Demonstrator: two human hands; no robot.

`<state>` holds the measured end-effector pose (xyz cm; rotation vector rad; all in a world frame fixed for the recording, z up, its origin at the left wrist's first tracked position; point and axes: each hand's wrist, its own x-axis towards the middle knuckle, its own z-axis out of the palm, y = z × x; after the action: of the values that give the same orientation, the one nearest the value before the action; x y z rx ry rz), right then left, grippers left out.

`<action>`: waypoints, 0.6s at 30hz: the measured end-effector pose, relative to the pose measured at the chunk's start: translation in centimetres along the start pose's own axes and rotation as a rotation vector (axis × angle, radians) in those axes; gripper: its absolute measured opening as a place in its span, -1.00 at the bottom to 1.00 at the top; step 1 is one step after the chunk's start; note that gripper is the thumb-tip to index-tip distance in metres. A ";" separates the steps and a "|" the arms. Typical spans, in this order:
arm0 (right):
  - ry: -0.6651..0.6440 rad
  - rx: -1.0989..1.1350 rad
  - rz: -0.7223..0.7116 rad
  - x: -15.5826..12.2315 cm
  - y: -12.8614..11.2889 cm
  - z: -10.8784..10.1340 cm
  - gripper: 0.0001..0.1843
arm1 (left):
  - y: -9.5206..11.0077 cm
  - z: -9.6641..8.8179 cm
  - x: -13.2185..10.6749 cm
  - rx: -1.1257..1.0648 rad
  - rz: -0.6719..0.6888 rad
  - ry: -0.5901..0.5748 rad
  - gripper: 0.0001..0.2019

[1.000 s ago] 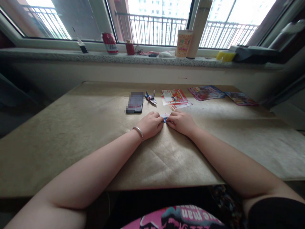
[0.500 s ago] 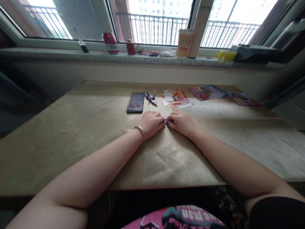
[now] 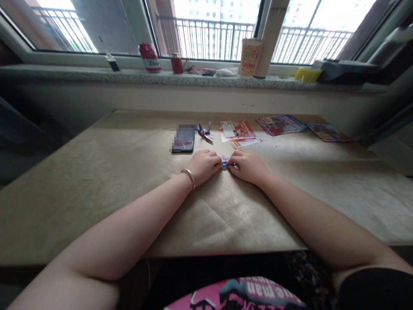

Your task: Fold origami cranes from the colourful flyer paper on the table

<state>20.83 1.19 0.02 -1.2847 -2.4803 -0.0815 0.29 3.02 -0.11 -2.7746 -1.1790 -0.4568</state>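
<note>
Between my two hands lies a small piece of printed paper (image 3: pixel 224 162), white and blue, flat on the table. My left hand (image 3: pixel 205 166), with a silver bangle at its wrist, pinches the paper's left side. On the other side my right hand (image 3: pixel 247 166) grips the right edge with thumb and fingertips. Fingers cover much of the paper, so its full shape is hidden. Just beyond the hands stands a folded paper figure (image 3: pixel 205 131) with pointed tips. A dark phone (image 3: pixel 184 138) lies to the left of it.
Red and white printed sheets (image 3: pixel 240 132) lie past my right hand. Farther right are a stack of colourful sheets (image 3: pixel 280 125) and another pile (image 3: pixel 328 132). The windowsill (image 3: pixel 193 80) carries a red can (image 3: pixel 150 57), a paper cup (image 3: pixel 250 57) and a yellow object (image 3: pixel 308 75).
My hands have moved slightly apart, and a little more of the paper shows between them. Both still grip it, and the other things have stayed put.
</note>
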 end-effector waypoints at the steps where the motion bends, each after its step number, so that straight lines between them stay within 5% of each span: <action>1: -0.001 0.001 -0.002 0.0 0.0 0.0 -0.80 | -0.1 0.1 0.0 -0.020 0.001 0.001 -0.83; 18: 0.049 0.205 0.066 0.6 0.4 1.4 -0.82 | 0.0 0.4 0.5 -0.227 -0.147 0.019 -0.84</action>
<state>20.44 2.18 -1.10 -1.2600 -2.3334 0.1516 0.71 3.49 -0.36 -2.8714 -1.4157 -0.6695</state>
